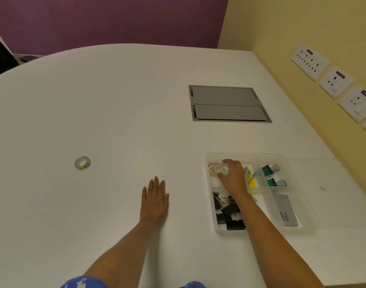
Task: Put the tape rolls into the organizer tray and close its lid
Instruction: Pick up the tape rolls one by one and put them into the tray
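A clear plastic organizer tray [282,157] sits on the white table at the right, its clear lid [333,192] lying flat open beside it. My right hand [233,177] reaches into the tray's far-left compartment, its fingers closed on a clear tape roll [221,169]; other clear tape rolls [213,169] lie there, touching it. One more tape roll [82,162] lies alone on the table far to the left. My left hand [155,199] rests flat on the table, palm down, holding nothing.
The tray also holds black binder clips [226,213], coloured sticky tabs [250,178], teal clips [269,170] and a grey card [286,210]. A grey cable hatch [229,103] is set in the table behind. Wall sockets [336,80] line the yellow wall at right.
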The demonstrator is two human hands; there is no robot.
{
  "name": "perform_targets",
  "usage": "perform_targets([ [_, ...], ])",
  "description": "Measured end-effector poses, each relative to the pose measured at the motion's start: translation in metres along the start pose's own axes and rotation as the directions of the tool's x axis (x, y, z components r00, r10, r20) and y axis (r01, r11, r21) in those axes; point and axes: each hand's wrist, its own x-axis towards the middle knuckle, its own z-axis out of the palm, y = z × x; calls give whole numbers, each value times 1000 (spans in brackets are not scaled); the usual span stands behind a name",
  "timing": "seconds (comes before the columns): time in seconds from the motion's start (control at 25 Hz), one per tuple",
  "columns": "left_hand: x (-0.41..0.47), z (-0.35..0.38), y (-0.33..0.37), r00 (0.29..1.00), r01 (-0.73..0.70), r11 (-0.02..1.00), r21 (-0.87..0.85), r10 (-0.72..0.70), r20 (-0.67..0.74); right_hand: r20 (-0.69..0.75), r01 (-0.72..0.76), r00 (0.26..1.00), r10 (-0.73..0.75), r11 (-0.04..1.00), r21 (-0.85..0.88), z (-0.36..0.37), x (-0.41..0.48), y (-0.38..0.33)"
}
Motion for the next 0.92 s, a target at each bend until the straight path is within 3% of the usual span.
perform_targets([
  [0.32, 2, 9, 17, 998, 55, 998, 0, -55, -14, 251, 152, 961, -117, 981, -123, 5, -1, 4],
  [0.56, 2, 7, 19, 998, 66, 998, 7, -66, -11, 300, 178, 942, -151, 982, -63, 4, 1, 1],
  [0.68, 1, 7, 17, 998, 59, 998, 9, -59, -2, 254, 160, 956, -148, 987, -27, 3, 2, 2],
  [0.92, -1, 1, 2, 999, 47, 999, 3, -47, 4, -5, 157, 988, -157, 985, 71, 11, 1, -24],
])
